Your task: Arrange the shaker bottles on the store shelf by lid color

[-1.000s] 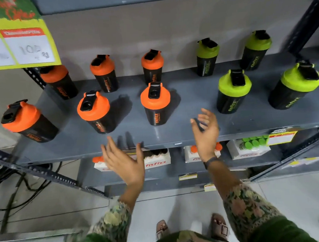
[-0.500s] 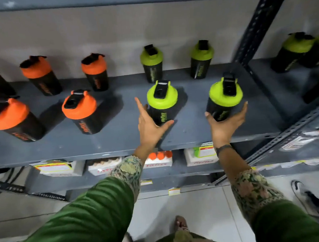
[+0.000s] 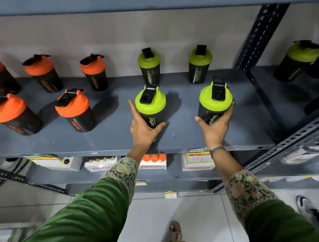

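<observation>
Views: one, worn on the person's head.
Position: standing close in front of the shelf (image 3: 107,141), above its level.
Facing: forward and steeply down, toward the far wall (image 3: 111,35).
Nearness: arm's reach; both sleeves fill the near edge.
Coverage: shelf board across the middle, lower shelf (image 3: 173,169) and floor (image 3: 199,212) near, upright post (image 3: 262,34) at right.
Lens: wide; edges bend outward.

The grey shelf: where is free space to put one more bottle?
Free: the shelf right of the bottle in the right hand, up to the upright post; also the front edge strip. The orange bottles stand closer together.
</observation>
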The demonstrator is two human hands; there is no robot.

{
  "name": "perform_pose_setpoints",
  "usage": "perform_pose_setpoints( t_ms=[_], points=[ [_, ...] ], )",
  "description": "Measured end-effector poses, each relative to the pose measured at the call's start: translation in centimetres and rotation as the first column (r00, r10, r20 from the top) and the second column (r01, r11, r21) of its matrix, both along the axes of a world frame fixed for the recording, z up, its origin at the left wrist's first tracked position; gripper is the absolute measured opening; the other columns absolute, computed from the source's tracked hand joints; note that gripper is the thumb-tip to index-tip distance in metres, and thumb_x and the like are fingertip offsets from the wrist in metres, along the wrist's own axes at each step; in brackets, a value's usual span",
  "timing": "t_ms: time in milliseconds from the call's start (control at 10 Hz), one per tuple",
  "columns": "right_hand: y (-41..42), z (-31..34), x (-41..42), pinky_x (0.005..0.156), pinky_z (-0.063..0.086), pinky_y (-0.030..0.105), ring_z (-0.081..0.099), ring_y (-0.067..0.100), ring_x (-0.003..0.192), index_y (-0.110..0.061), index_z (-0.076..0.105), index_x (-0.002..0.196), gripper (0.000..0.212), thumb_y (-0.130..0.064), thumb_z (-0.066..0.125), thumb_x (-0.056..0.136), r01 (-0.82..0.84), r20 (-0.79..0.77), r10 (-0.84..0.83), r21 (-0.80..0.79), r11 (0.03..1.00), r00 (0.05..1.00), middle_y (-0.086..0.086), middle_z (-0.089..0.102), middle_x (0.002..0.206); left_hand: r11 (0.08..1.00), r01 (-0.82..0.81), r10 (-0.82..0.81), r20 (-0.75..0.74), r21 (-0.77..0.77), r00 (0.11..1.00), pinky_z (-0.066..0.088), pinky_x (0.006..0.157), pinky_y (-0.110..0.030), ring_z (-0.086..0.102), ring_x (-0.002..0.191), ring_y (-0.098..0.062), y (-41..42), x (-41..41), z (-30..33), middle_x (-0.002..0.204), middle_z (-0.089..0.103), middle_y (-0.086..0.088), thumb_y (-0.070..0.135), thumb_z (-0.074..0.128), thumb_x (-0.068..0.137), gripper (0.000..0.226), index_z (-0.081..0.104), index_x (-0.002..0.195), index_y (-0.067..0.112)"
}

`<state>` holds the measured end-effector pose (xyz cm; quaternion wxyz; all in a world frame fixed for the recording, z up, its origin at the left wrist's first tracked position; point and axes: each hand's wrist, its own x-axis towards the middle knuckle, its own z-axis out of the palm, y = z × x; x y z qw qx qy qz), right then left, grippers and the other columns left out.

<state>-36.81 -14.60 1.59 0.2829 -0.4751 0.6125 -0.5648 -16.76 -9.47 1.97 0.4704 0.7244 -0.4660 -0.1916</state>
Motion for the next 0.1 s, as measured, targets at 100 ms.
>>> perform_pose_setpoints(
  t_ms=[100],
  points=[
    [0.8,-1.02,-0.21,0.117,0.025,0.032,0.029,0.025,0.143,-0.01,0.004,0.149,0.123,-0.013,0.086,0.058,-0.055,0.136,0.059,-0.03,0.998,0.989,0.019,0.026,0.154,0.999,0.006,-0.007,-0.038,-0.033,0.999,0.031,0.105,-0.05,0.036,0.128,-0.034,1.11,0.39,-0.51,0.139,0.045,-0.017,0.054,0.08,0.054,0.134,-0.009,0.147,0.018]
  ],
)
